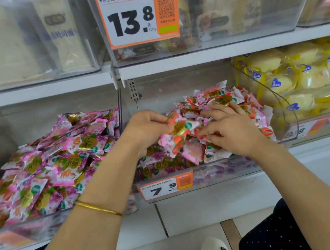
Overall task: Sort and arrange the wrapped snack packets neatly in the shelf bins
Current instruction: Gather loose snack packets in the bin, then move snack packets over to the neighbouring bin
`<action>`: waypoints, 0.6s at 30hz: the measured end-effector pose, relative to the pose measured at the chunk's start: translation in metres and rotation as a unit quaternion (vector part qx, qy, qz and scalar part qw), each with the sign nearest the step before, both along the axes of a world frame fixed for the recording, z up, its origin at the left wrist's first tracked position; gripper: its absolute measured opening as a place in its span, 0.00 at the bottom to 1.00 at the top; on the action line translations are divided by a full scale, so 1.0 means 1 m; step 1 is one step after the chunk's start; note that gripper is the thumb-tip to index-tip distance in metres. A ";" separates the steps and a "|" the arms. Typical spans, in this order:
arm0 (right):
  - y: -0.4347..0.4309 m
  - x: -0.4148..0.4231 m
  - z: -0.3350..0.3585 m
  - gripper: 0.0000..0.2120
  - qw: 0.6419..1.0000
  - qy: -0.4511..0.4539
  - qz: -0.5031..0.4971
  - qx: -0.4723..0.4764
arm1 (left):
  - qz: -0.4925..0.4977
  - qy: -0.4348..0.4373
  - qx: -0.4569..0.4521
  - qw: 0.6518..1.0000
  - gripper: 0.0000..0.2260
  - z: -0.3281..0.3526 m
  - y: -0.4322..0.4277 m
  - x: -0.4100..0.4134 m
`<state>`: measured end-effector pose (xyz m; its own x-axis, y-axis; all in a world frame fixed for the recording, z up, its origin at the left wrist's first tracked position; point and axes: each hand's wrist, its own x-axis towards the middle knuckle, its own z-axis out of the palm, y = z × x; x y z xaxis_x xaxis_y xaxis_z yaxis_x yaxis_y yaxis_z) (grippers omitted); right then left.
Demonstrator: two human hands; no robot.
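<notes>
Orange-and-white packets (219,99), glossy and crinkled with gold medallions, were heaped at the far right of the middle bin (218,170). The left hand (145,127) pinched one packet (181,130) by its end above the heap, likely to lay it flat. The right hand (234,130) gripped neighbouring packets between thumb and fingers (210,112), probably steadying the pile. Purple packets (49,161) filled the left bin (27,237).
</notes>
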<state>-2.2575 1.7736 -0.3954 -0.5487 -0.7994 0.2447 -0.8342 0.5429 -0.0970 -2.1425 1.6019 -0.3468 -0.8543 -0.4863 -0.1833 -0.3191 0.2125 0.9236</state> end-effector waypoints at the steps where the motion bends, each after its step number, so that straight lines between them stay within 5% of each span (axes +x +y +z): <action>1: 0.001 0.000 -0.001 0.11 1.000 -0.003 0.002 -0.008 | 0.022 0.018 0.028 0.999 0.06 0.002 -0.001 0.000; 6: 0.000 -0.004 -0.004 0.11 0.997 0.007 0.013 -0.082 | 0.073 0.077 0.083 0.991 0.06 0.001 0.002 0.005; 9: -0.004 0.004 0.006 0.14 0.975 0.022 0.023 -0.218 | 0.082 0.107 0.111 0.985 0.07 -0.002 0.007 0.013; 12: -0.012 0.038 0.029 0.12 0.920 -0.163 -0.007 -0.356 | 0.096 0.150 0.124 0.976 0.10 -0.003 0.013 0.025; 15: -0.030 0.079 0.046 0.21 0.835 -0.425 0.014 -0.349 | 0.099 0.198 0.116 0.968 0.08 0.001 0.020 0.045; 18: -0.056 0.105 0.050 0.11 0.789 -0.501 0.049 -0.353 | 0.108 0.225 0.101 0.963 0.05 0.004 0.016 0.072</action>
<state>-2.1521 1.7176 -0.3449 -0.6932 -0.7086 0.1315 -0.1815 -0.0049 -0.9834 -2.0703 1.6180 -0.3423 -0.7519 -0.6552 0.0731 0.1071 -0.0120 0.9942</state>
